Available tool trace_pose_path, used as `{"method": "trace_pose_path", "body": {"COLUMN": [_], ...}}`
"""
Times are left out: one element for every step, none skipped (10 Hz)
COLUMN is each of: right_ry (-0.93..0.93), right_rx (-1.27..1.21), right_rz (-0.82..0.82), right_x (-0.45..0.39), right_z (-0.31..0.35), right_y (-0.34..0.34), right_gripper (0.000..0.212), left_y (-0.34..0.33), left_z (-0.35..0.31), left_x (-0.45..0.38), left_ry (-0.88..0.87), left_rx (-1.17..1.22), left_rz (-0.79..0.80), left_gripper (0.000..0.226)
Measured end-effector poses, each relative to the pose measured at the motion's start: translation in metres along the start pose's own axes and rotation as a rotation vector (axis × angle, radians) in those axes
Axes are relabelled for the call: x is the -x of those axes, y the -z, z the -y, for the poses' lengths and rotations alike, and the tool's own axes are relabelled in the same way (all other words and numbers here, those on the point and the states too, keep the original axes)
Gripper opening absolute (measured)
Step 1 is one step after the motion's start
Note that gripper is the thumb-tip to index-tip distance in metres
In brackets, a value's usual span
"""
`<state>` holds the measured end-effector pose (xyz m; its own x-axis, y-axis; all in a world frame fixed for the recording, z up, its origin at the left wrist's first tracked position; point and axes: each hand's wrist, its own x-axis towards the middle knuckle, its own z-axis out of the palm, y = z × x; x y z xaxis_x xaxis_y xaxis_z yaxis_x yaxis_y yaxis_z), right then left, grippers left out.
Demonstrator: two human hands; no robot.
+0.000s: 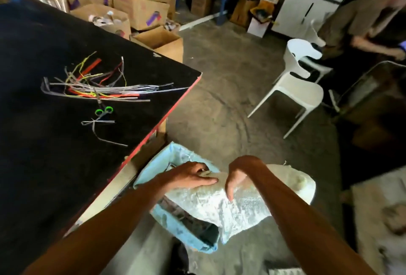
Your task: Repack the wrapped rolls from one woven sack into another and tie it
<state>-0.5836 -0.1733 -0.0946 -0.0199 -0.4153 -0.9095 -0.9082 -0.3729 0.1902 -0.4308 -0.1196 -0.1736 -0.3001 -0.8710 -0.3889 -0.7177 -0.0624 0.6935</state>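
Observation:
A light blue woven sack (153, 164) stands open-mouthed on the floor beside the table. A large roll wrapped in bubble wrap (246, 206) lies tilted across its mouth, its far end (301, 182) pointing right. My left hand (193, 177) grips the roll's upper left edge over the sack opening. My right hand (236, 178) curls over the top of the roll, fingers pointing down onto the wrap. Dark contents show inside the sack (186, 217) below the roll.
A black table with a red edge (171, 110) is at left, holding loose coloured ties (98, 88) and green-handled scissors (103, 112). White plastic chairs (296, 85) stand ahead right. A person (373, 22) is at far right. Cardboard boxes (140, 8) are stacked behind.

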Motion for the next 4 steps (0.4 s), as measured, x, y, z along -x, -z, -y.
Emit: {"method": "trace_pose_path", "body": {"right_ry": [0.054,0.074,0.270,0.497], "right_rx": [0.016,0.078,0.113,0.057], "right_rz": [0.001,-0.216,-0.575,-0.932], "right_x": [-0.037,-0.080,-0.109,-0.113], "right_z": [0.014,0.041,0.076,0.118], "right_y": [0.009,0.007,0.015,0.035], "right_gripper": [0.039,0.068,0.046,0.025], "left_y": [0.001,0.002,0.015,0.036], "left_z": [0.015,0.026,0.045,0.073], "left_x": [-0.018,-0.020,-0.003,0.025], "left_ry": [0.040,0.102,0.111,0.193], "left_rx": [-0.005,0.030,0.029,0.066], "left_rz": [-0.064,-0.150,-0.264,-0.480], "left_gripper": [0.069,0.074,0.057,0.046]}}
